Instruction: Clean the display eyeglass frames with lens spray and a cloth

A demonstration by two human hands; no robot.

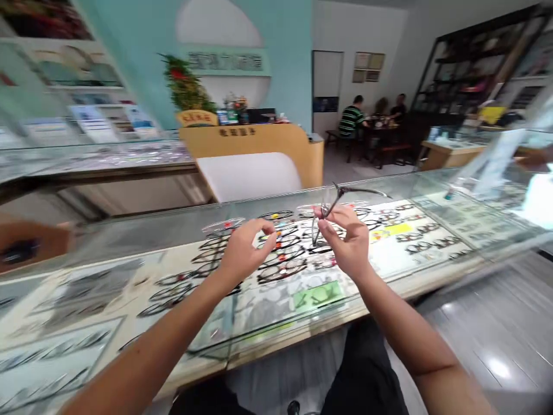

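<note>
My right hand point(349, 241) pinches a pair of eyeglasses point(332, 203) between thumb and fingers, raised above the glass counter. One dark temple of the pair sticks out to the right, and the lenses hang down near my fingertips. My left hand point(248, 245) hovers to the left over the counter, its thumb and fingers curled with the tips close together and nothing visible in them. Below both hands, several rows of eyeglasses point(283, 269) with small coloured stickers lie on the glass counter point(268, 316).
More eyeglasses point(432, 245) are set out in the case on the right. A green card point(317, 294) shows near the front edge. Beyond stands a wooden reception desk point(254, 141) with a plant point(188, 83). Two or more people point(353, 120) sit at a far table.
</note>
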